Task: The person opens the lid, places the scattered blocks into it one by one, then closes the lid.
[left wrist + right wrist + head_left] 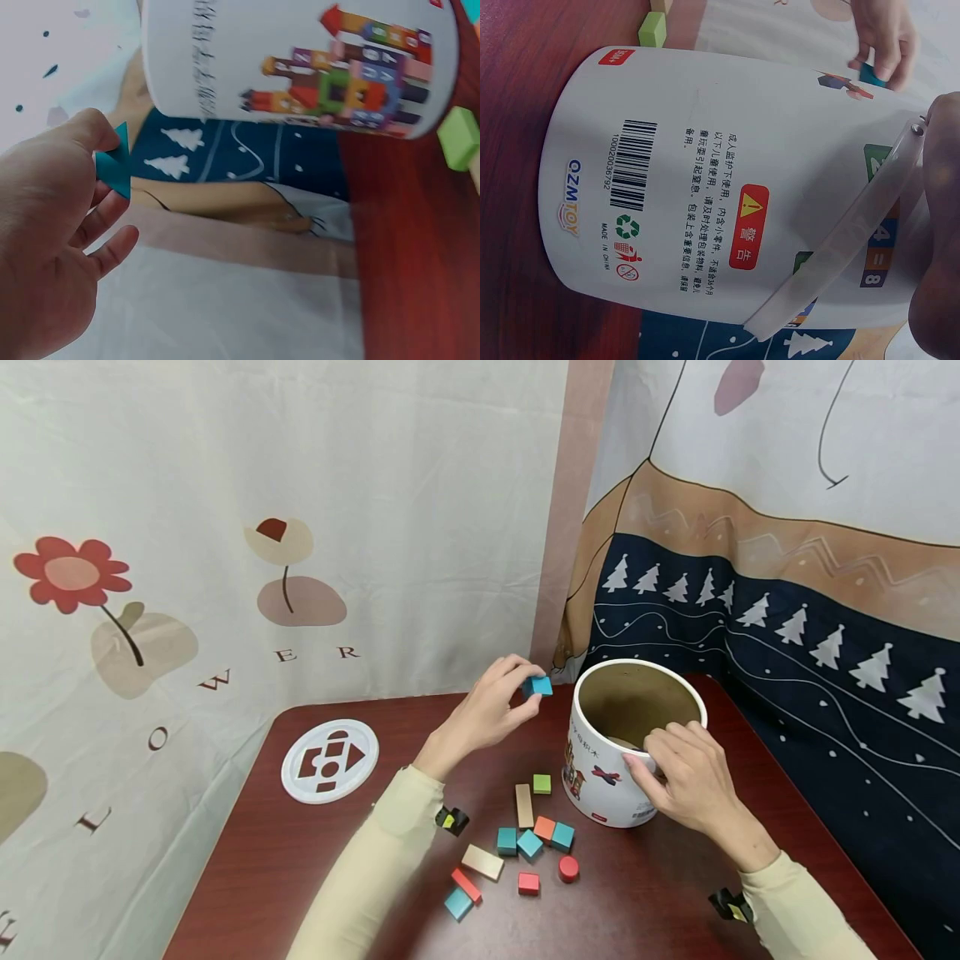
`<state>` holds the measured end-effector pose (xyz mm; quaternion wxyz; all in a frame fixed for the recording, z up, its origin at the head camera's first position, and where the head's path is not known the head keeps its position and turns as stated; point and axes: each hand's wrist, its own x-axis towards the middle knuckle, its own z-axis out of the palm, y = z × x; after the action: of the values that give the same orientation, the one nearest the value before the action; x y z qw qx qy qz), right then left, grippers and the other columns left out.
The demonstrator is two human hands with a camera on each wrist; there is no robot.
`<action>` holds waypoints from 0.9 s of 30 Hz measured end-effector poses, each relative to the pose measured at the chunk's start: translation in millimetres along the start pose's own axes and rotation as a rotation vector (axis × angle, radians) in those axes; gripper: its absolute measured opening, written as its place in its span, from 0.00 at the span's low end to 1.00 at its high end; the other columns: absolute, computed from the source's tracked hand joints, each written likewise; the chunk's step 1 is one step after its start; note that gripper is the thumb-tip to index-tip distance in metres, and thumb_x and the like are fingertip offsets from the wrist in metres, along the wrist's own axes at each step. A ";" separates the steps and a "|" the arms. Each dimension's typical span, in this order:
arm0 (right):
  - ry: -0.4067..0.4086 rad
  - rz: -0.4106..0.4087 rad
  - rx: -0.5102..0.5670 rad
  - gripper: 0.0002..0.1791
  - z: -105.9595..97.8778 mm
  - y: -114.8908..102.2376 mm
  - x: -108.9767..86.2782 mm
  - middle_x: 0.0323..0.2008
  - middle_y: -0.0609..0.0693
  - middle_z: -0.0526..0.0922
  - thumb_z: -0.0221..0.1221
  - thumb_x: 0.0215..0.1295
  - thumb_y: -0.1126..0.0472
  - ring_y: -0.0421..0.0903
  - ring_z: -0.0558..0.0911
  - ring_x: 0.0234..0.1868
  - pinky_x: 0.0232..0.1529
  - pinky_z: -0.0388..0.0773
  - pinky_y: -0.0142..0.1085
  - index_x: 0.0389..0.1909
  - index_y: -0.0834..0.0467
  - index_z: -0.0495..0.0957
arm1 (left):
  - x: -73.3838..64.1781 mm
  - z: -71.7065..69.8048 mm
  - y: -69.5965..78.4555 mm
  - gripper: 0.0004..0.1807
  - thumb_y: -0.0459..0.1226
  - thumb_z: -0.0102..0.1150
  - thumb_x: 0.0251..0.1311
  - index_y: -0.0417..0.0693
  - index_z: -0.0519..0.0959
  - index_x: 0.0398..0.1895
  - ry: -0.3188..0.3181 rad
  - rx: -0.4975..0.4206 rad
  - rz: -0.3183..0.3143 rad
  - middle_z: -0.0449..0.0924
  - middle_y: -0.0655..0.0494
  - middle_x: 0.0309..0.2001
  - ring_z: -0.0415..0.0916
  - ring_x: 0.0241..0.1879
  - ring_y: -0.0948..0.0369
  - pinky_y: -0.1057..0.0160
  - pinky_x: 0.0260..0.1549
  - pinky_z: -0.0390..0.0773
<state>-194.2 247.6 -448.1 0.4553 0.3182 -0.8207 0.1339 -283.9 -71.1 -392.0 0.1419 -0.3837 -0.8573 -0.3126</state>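
Note:
My left hand [489, 703] is raised above the table, to the left of a white toy-block bucket [617, 783]. Between its thumb and fingers it pinches a blue block [538, 686], also visible in the left wrist view as a teal block [115, 163]. The bucket stands upright with its mouth uncovered; most of its inside is hidden from me. My right hand [686, 777] grips the bucket's near right rim. In the right wrist view a pale plastic carrying strap [836, 232] hangs across the bucket's printed side.
Loose blocks lie in front: a green block [542, 784], plain wood bars [524, 807], an orange block [544, 828], several blue blocks [507, 841], a red cylinder [568, 869] and other red pieces [528, 883]. A white lid [365, 774] with shaped holes lies on the table's left.

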 end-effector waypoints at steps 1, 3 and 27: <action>0.001 -0.002 -0.001 0.30 0.1 0.0 0.1 0.19 0.45 0.67 0.52 0.86 0.41 0.44 0.65 0.25 0.31 0.60 0.41 0.21 0.54 0.67 | 3.1 -1.5 3.1 0.16 0.36 0.66 0.78 0.43 0.85 0.64 0.003 0.000 0.007 0.83 0.49 0.59 0.77 0.58 0.52 0.54 0.60 0.84; 0.005 -0.005 0.000 0.30 0.2 0.0 0.1 0.19 0.45 0.66 0.52 0.85 0.41 0.45 0.65 0.25 0.31 0.60 0.42 0.21 0.54 0.67 | 9.6 -3.5 9.9 0.16 0.36 0.66 0.78 0.43 0.85 0.64 0.007 -0.001 0.025 0.83 0.49 0.59 0.77 0.59 0.52 0.55 0.61 0.85; -0.011 -0.002 -0.004 0.31 0.3 1.7 -1.7 0.19 0.45 0.68 0.50 0.86 0.40 0.44 0.64 0.25 0.31 0.61 0.41 0.22 0.54 0.69 | 72.2 22.9 62.0 0.20 0.37 0.66 0.79 0.40 0.83 0.69 -0.113 0.021 0.171 0.84 0.46 0.63 0.80 0.60 0.54 0.63 0.65 0.82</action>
<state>-194.9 249.4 -449.6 0.4517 0.3188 -0.8231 0.1302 -285.6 16.3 -348.2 0.1236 -0.4709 -0.8313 -0.2682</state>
